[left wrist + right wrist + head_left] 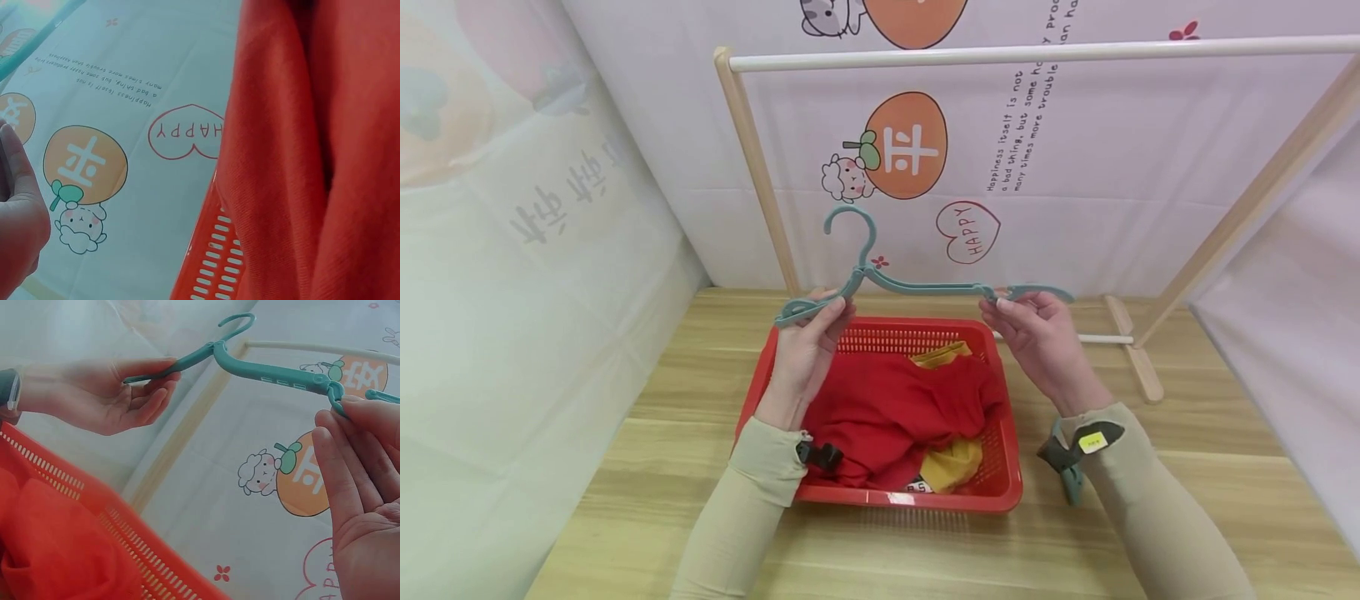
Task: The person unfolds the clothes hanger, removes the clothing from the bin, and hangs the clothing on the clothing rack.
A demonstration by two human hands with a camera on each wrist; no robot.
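A teal folding clothes hanger (917, 287) is held up above a red basket (1011, 467), its hook pointing upward. My left hand (808, 350) pinches the hanger's left arm between thumb and fingers; that arm's end looks folded. At the hinge of the other arm, my right hand (1037, 342) pinches the hanger, and the tip piece extends past the fingers. The right wrist view shows both the hanger (269, 372) and my left hand (119, 394) from the side. Red cloth (895, 408) and yellow cloth (955, 465) lie in the basket.
Behind the basket stands a rack with a white rail (1037, 54) and wooden posts (752, 167). Another teal item (1071, 483) lies on the wooden table (647, 475), partly hidden by my right wrist. Printed white cloth (700, 125) hangs at the back and sides.
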